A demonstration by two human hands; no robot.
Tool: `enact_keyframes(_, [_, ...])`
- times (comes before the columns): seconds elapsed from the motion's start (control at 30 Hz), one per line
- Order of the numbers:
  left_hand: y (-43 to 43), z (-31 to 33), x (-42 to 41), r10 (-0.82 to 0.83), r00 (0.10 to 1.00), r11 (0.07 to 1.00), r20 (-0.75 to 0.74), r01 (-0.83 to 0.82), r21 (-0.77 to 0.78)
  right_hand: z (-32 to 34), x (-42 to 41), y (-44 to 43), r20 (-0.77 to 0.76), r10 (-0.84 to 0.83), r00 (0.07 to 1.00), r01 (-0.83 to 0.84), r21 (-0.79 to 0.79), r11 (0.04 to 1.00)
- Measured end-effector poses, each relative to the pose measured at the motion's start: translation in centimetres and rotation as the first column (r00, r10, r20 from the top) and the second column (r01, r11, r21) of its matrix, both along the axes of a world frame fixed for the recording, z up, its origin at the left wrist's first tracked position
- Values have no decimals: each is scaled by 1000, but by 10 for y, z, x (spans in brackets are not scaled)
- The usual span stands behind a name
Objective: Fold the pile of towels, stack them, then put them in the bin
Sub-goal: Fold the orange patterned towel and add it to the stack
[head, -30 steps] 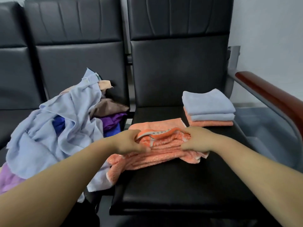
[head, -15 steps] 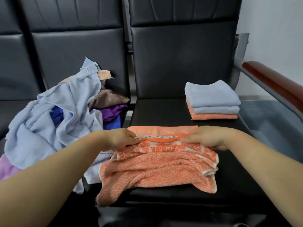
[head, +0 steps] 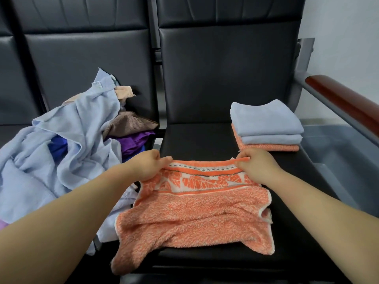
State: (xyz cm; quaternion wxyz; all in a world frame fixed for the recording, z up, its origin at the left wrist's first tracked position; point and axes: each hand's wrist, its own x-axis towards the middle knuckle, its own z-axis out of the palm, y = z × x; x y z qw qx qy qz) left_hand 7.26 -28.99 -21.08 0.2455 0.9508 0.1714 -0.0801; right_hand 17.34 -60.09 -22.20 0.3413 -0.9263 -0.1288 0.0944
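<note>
While the towel point(head: 196, 210) is lying on the seat point(head: 196, 136), left hand point(head: 148, 166) and right hand point(head: 256, 166) are pinching its far corners, apparently tensioning the edge for a fold.

Orange towel point(head: 194, 212) pinched at its far edge.
It lies rumpled, patterned border up, stretching from the fingers of the left hand point(head: 147, 168) and right hand point(head: 256, 167) back toward the person, near edge drooping off the seat point(head: 205, 140). The folded stack point(head: 266, 128), two pale blue on one orange, sits just beyond the right fingers; the loose pile point(head: 61, 150) heaps left of the left fingers; the grey bin point(head: 338, 156) lies further right.
</note>
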Motion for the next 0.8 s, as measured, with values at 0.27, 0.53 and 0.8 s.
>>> enact_keyframes(0.27, [7,-29,15,-64,984,973,163,25,231,-12,16,11,70,28,997,-11,-233,972])
enact_keyframes(0.53, [21,-19,27,-147,987,976,-65,156,153,-4,16,21,-14,81,997,-79,-425,902])
enact_keyframes(0.8, [29,39,14,-177,984,945,28,162,283,23,8,33,151,142,978,-50,-489,871])
